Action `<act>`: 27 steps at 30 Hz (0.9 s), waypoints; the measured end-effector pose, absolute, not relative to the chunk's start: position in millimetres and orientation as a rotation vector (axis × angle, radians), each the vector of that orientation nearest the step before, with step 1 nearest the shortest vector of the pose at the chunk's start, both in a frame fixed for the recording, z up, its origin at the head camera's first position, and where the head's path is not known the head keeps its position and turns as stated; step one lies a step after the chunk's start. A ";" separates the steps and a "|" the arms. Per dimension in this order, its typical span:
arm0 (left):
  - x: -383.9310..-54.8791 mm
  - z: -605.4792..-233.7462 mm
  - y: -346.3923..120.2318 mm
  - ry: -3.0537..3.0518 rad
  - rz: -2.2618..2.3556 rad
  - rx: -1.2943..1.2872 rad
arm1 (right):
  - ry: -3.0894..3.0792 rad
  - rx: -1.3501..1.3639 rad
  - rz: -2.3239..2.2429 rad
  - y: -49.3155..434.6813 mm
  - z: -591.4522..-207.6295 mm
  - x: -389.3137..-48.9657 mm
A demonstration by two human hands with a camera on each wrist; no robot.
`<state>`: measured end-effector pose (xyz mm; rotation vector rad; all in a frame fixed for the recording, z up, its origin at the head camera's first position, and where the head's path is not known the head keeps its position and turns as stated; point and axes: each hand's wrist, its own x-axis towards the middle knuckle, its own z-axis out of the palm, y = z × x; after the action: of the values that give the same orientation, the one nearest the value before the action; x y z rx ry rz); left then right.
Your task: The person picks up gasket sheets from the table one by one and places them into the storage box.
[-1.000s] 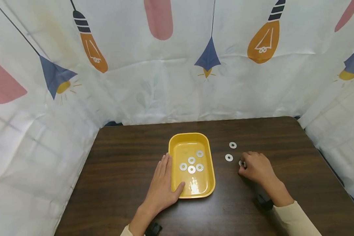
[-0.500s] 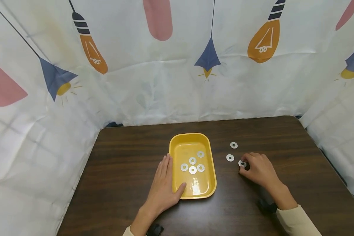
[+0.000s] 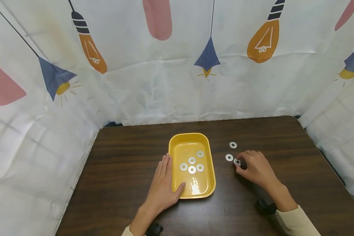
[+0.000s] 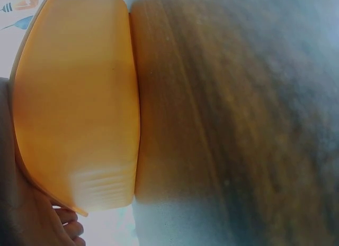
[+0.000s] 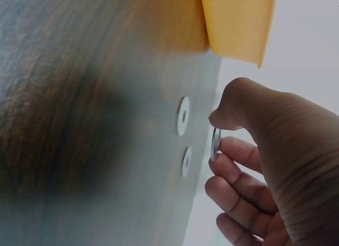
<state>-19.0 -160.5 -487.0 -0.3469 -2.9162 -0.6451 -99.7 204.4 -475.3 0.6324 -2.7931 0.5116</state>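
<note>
My right hand (image 3: 256,167) pinches a flat metal washer (image 5: 215,142) between thumb and fingers; the right wrist view shows it lifted just off the table. Two more washers lie on the wood close by, a nearer washer (image 3: 229,157) and a farther washer (image 3: 233,145). With its fingers straight, my left hand (image 3: 163,185) rests along the left side of a yellow tray (image 3: 210,164), the thumb over its near rim. Inside the tray lie several washers (image 3: 192,160). The left wrist view shows mostly the tray's outer wall (image 4: 79,108).
The dark wooden table (image 3: 129,157) reaches back to a white curtain (image 3: 171,88) printed with lamps and bulbs, which also hangs along both sides. A dark wrist strap device (image 3: 265,206) sits at my right wrist, close above the tabletop.
My right hand has picked the washer up from the table and carried it a little to the left, towards the tray. The left hand and the tray stay in place.
</note>
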 end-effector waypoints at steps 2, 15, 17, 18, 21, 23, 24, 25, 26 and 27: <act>-18.9 -486.6 -160.6 -2.919 -0.647 -0.346 | -2.788 0.646 0.507 202.8 -472.5 -99.2; -18.7 -486.3 -161.9 -2.914 -0.643 -0.351 | -2.765 0.695 0.489 192.1 -459.0 -97.9; -18.8 -486.5 -162.4 -2.909 -0.650 -0.351 | -2.761 0.709 0.485 190.5 -456.6 -98.6; -18.8 -486.7 -162.5 -2.908 -0.653 -0.350 | -2.758 0.714 0.483 189.7 -455.5 -98.9; -18.6 -486.7 -162.4 -2.906 -0.668 -0.353 | -2.749 0.732 0.476 187.8 -452.3 -99.4; -18.4 -486.7 -162.1 -2.908 -0.673 -0.353 | -2.744 0.744 0.470 186.4 -450.4 -99.7; -18.2 -486.5 -161.9 -2.911 -0.673 -0.352 | -2.744 0.749 0.470 185.7 -449.5 -99.8; -18.3 -486.4 -161.7 -2.913 -0.671 -0.352 | -2.744 0.752 0.470 184.9 -448.6 -99.8; -18.4 -486.2 -161.6 -2.915 -0.671 -0.352 | -2.744 0.756 0.470 183.9 -447.6 -99.7; -18.5 -485.9 -161.4 -2.917 -0.671 -0.353 | -2.745 0.758 0.470 182.9 -446.7 -99.5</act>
<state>-18.5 -161.4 -485.9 -0.3527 -2.9168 -0.6705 -99.5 182.9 -446.7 0.7583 -2.7453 0.4697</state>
